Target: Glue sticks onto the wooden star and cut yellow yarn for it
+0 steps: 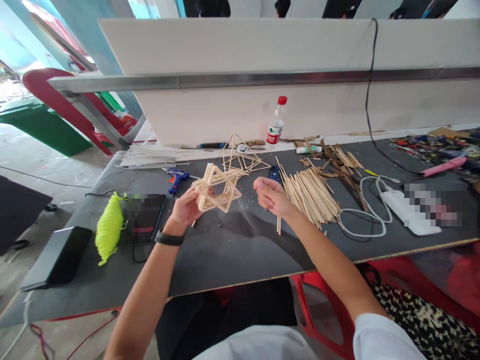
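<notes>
My left hand (pixel 184 209) grips one side of a star-shaped frame (pixel 205 200) built from layered wooden sticks, and holds it up above the dark tabletop. To the right of the frame and apart from it is my right hand (pixel 274 196), its fingers curled and pressed together. Whatever may sit between those fingertips is hidden. Beside that hand lies a pile of thin wooden sticks (pixel 313 196). A blue glue gun (pixel 177 181) rests behind my left hand. Farther back stands a looser frame of sticks (pixel 245 164), partly covered by the star.
A bottle with a red cap (pixel 275 127) stands against the white panel. At left are a yellow-green plush toy (pixel 109 227), a phone (pixel 146 217) and a black box (pixel 60 255). A white power bank (pixel 408 210) with a looped cable (pixel 362 235) lies at right.
</notes>
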{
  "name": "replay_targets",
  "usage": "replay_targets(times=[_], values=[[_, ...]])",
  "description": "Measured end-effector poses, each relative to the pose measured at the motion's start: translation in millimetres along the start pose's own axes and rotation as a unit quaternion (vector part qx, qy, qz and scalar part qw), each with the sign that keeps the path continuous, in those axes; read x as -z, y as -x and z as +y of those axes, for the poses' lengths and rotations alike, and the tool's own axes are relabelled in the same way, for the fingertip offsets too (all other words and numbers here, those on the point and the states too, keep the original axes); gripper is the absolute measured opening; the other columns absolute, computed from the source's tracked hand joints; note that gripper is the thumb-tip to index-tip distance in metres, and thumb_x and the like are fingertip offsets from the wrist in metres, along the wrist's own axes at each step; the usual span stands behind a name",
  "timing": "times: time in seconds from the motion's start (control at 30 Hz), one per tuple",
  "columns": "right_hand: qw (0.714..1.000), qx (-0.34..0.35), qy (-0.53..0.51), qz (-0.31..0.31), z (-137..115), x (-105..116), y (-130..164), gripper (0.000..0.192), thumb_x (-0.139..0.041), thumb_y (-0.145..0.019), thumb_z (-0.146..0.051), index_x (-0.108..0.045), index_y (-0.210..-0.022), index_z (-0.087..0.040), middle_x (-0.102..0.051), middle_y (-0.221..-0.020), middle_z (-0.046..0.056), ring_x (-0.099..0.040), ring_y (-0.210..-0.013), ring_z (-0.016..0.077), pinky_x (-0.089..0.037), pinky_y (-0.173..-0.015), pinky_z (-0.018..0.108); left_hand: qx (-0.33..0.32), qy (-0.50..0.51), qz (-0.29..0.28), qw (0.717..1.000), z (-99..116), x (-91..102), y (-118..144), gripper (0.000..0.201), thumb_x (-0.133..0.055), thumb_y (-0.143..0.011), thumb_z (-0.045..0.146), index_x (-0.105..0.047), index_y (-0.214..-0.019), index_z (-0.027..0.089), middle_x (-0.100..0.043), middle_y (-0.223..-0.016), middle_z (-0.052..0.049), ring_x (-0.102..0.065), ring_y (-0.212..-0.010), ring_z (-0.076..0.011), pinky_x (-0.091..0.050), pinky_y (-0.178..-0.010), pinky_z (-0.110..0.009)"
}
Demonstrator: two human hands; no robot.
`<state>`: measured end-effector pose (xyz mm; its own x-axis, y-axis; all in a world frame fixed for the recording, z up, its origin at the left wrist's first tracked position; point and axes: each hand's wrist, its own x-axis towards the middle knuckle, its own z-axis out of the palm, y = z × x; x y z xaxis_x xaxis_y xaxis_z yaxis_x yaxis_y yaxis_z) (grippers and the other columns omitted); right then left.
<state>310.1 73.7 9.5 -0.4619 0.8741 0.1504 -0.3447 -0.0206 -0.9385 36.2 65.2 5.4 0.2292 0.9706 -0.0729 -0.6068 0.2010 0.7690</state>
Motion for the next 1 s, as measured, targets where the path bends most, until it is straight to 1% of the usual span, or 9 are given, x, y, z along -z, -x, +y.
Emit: replay_targets(times=[0.1, 0.17, 0.27, 0.33, 0.4, 0.67, 0.8, 0.9, 1.0], values=[[0.993, 0.026, -0.004, 0.115, 5.2, 14.7, -10.9, 0.049, -0.077, -0.081, -0.065, -0.056, -0.07, -0.022, -0.031, -0.039, -0.014, -0.02, -0.034, 0.0042, -0.014, -0.035, 0.02, -0.018, 0.076, -0.023, 0.997, 1.9, -2.9, 0.7, 0.009, -0.069, -0.071, 0.016, -0.062, -0.077, 0.018, -0.06, -0.075, -0.004, -0.06, -0.069, -0.0173, -0.052, -0.07, -0.031], [0.989, 0.034, 0.02, 0.139, 9.1, 21.5, -15.1, 0.047, -0.076, -0.083, -0.064, -0.062, -0.073, -0.021, -0.043, -0.042, -0.011, -0.025, -0.034, 0.0039, -0.015, -0.035, 0.02, -0.026, 0.103, -0.022, 0.994, 1.2, -7.9, 1.6, 0.007, -0.066, -0.072, 0.015, -0.06, -0.075, 0.019, -0.057, -0.071, -0.003, -0.058, -0.067, -0.0167, -0.052, -0.07, -0.031], [0.995, 0.019, 0.04, 0.092, 14.0, 22.7, -15.0, 0.039, -0.079, -0.085, -0.053, -0.071, -0.11, -0.024, -0.072, -0.077, -0.003, -0.039, -0.038, 0.0032, -0.02, -0.036, 0.02, -0.023, 0.108, -0.017, 0.994, -2.2, -15.8, 3.2, 0.006, -0.063, -0.076, 0.016, -0.058, -0.076, 0.019, -0.053, -0.07, -0.003, -0.057, -0.067, -0.0171, -0.052, -0.069, -0.031], [0.998, -0.014, 0.04, 0.041, 17.4, 17.9, -12.6, 0.043, -0.076, -0.087, -0.05, -0.069, -0.124, -0.028, -0.076, -0.102, 0.002, -0.049, -0.044, 0.0038, -0.023, -0.037, 0.021, -0.006, 0.111, -0.024, 0.993, -5.4, -19.6, 3.9, 0.007, -0.063, -0.077, 0.015, -0.057, -0.077, 0.019, -0.053, -0.071, -0.003, -0.057, -0.068, -0.0171, -0.053, -0.069, -0.031], [0.998, -0.04, 0.048, 0.013, 21.2, 11.4, -10.6, 0.042, -0.073, -0.089, -0.053, -0.071, -0.122, -0.027, -0.074, -0.108, 0.004, -0.054, -0.049, 0.0049, -0.024, -0.038, 0.021, 0.016, 0.117, -0.034, 0.992, -8.6, -22.1, 4.1, 0.007, -0.064, -0.077, 0.015, -0.058, -0.078, 0.018, -0.054, -0.073, -0.003, -0.058, -0.07, -0.0164, -0.054, -0.07, -0.03], [0.979, 0.054, 0.133, 0.144, 18.6, 11.1, -8.4, 0.041, -0.076, -0.083, -0.06, -0.072, -0.079, -0.019, -0.043, -0.057, -0.007, -0.033, -0.047, 0.007, -0.023, -0.045, 0.024, 0.026, 0.08, 0.014, 0.996, -12.9, -24.8, 1.9, 0.005, -0.062, -0.08, 0.011, -0.065, -0.081, 0.014, -0.062, -0.078, -0.006, -0.062, -0.072, -0.0152, -0.054, -0.07, -0.025], [0.964, 0.014, 0.264, 0.034, 13.9, 15.6, -3.5, 0.038, -0.068, -0.092, -0.054, -0.08, -0.088, -0.018, -0.053, -0.059, -0.004, -0.04, -0.051, 0.0093, -0.028, -0.049, 0.025, 0.003, 0.052, 0.051, 0.997, -8.0, -21.3, -0.6, 0.005, -0.061, -0.083, 0.012, -0.065, -0.08, 0.015, -0.064, -0.078, -0.005, -0.062, -0.069, -0.0138, -0.054, -0.069, -0.024], [0.901, 0.01, 0.421, -0.107, 17.7, 11.4, -0.3, 0.025, -0.073, -0.091, -0.042, -0.084, -0.105, -0.024, -0.069, -0.082, 0.002, -0.055, -0.065, 0.0121, -0.04, -0.062, 0.027, 0.001, 0.074, 0.049, 0.996, -1.1, -19.0, -1.0, 0.008, -0.059, -0.086, 0.013, -0.063, -0.079, 0.015, -0.062, -0.076, -0.004, -0.061, -0.069, -0.0128, -0.053, -0.069, -0.023], [0.833, 0.015, 0.52, -0.189, 23.3, 5.5, 1.0, 0.021, -0.074, -0.09, -0.036, -0.085, -0.106, -0.029, -0.069, -0.105, 0.006, -0.063, -0.087, 0.017, -0.045, -0.077, 0.03, 0.022, 0.089, 0.065, 0.994, 6.3, -17.6, -0.6, 0.013, -0.054, -0.089, 0.011, -0.064, -0.081, 0.015, -0.062, -0.076, -0.004, -0.062, -0.07, -0.0126, -0.054, -0.07, -0.023]])
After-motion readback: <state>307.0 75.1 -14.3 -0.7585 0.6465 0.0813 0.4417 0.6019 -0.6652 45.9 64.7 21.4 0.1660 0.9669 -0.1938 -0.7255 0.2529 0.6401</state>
